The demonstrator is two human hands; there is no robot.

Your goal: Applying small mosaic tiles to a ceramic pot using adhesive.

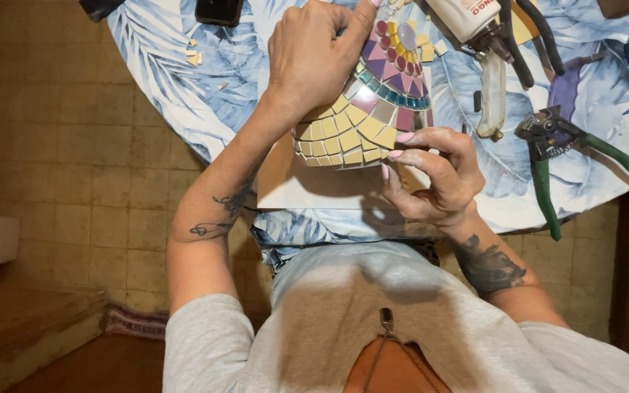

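Fingers point(402, 149) of the right hand point(431, 178) are bent in a loose pinch at the lower edge of the domed mosaic piece tiled in yellow, teal, purple and pink glass point(369, 102), tips touching the yellow rim tiles; whether a loose tile sits between them can't be told. Left hand point(314, 54) lies curled over the dome's top-left side w/ one finger stretched along the crown, prob. to steady it while the other hand works the rim. Dome rests tilted toward the person on a pale flat board point(314, 189) at the near edge of the round table w/ blue leaf-print cloth point(183, 87). Just right of it lie a white glue bottle w/ clear nozzle point(482, 51) and green-handled tile nippers point(562, 153), close by for easy reach. Small yellow tile bits point(194, 57) lie scattered on the cloth to the left.
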